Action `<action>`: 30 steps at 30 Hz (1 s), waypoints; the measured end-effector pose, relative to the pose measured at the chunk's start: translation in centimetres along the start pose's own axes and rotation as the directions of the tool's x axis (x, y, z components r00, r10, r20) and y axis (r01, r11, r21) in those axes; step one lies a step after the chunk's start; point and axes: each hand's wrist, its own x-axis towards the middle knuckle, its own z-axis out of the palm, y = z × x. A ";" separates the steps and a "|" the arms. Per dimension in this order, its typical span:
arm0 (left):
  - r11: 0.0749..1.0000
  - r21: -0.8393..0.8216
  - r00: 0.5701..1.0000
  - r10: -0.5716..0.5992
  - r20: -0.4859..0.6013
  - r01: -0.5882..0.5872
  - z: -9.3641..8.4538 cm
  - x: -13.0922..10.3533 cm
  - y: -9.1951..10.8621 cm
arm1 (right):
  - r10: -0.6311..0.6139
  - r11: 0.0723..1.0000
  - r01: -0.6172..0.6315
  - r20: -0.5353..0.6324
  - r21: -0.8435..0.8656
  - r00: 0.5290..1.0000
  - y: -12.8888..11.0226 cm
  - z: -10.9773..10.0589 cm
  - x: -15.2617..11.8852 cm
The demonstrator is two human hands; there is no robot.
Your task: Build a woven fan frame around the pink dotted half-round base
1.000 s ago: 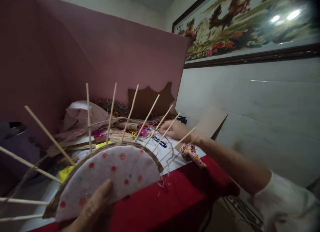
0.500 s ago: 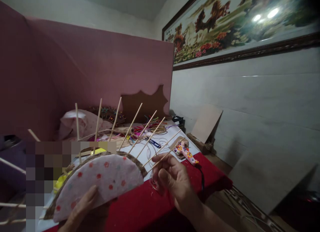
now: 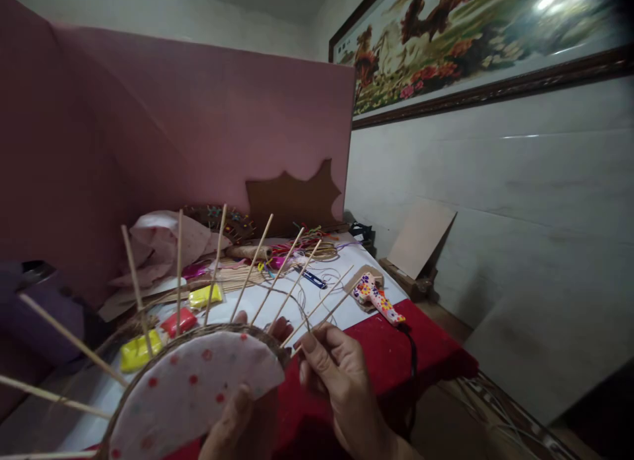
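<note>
A half-round panel (image 3: 191, 397) lies in front of me, faced with pale pink cloth with red dots. Brown twine wraps its curved edge, and thin wooden sticks (image 3: 252, 268) fan outward from it. My left hand (image 3: 235, 414) grips the panel low down, thumb on the cloth and fingertips showing behind the rim. At the rim's right end, my right hand (image 3: 341, 377) pinches a thin brown cord (image 3: 303, 307) beside the last sticks. The cord loops back over the table. Part of the panel's lower edge is out of view.
Yellow packets (image 3: 141, 350) and a red packet (image 3: 179, 321) lie behind the panel. A flower-patterned glue gun (image 3: 379, 298) rests on cardboard at right, its black cable hanging down. Farther back are a blue cutter (image 3: 311, 277), a twine roll (image 3: 250, 252) and bunched dotted cloth (image 3: 168, 239).
My left hand has shifted right and now wraps around the panel, fingers behind it. The panel has tilted and dropped slightly. My right hand has closed its pinch near the last sticks.
</note>
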 end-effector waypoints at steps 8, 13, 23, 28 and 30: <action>0.989 -0.138 0.993 -0.030 0.115 0.045 4.6 0.1 1.3 | -0.022 0.994 0.022 -0.003 -0.107 1.000 0.3 -0.8 -0.2; 0.986 -0.157 0.992 -0.031 0.120 0.049 4.7 0.1 1.6 | -0.035 0.982 0.028 -0.033 -0.188 0.999 -0.2 -1.3 -0.7; 0.983 -0.180 0.987 -0.017 0.157 0.045 4.7 0.7 0.7 | -0.066 0.945 0.046 -0.050 -0.324 0.997 -0.2 -1.9 -0.8; 0.981 -0.168 0.990 -0.079 0.115 0.098 4.5 0.4 0.8 | -0.071 0.929 0.047 -0.054 -0.367 0.996 -0.3 -2.0 -1.0; 0.978 -0.175 0.988 -0.090 0.124 0.111 4.3 0.4 0.7 | -0.062 0.930 0.032 -0.071 -0.366 0.996 -0.3 -2.0 -1.1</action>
